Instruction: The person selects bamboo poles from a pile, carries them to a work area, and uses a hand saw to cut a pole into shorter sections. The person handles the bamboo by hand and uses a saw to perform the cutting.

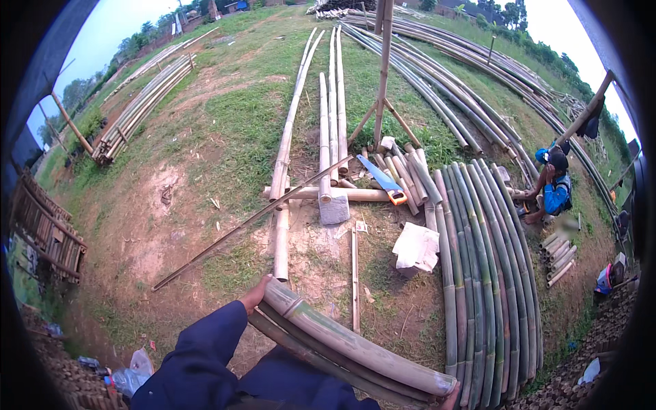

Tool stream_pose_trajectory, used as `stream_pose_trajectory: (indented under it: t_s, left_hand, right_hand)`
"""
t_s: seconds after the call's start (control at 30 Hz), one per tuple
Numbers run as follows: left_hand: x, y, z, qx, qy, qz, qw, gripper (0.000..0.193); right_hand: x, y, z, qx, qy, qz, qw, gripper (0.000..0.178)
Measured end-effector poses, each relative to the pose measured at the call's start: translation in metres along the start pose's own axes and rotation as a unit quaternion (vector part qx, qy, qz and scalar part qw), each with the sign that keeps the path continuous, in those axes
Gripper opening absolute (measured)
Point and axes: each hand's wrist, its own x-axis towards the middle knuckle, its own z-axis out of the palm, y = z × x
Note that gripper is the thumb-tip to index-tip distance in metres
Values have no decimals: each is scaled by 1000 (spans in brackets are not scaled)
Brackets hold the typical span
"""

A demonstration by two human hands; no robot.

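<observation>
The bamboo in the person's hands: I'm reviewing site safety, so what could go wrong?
The held bamboo pieces, round and with no tie visible, might roll or slip between the left hand and right hand at their ends. The right hand is close to the row of bamboo poles, so it could get pinched. The blue handsaw lies uncovered and might cut someone reaching nearby.

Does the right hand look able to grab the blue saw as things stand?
Probably not: the right hand is busy at one end of the bamboo poles held in front, and the blue saw lies well ahead, beyond them.
</observation>
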Motion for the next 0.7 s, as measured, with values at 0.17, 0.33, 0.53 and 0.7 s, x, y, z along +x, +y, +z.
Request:
stream_pose_trajectory:
  t_s: [0.17,0.33,0.53,0.7]
  left_hand:
    - [-76,-72,-90,-98,103,-27,989,93]
    - [-127,-185,-199,-196,178,6,964,85]
    - [-242,-264,-315,-347,244,10,905,100]
    - [-315,-334,-414,-379,369,-28,848,101]
  right_hand:
    - [-84,-68,156,-43,-47,36,997,63]
    - [-130,-44,273,-244,-77,53,965,79]
    - [-138,22,433,-455,-184,20,871,107]
    - [-193,110,569,-514,-184,45,836,113]
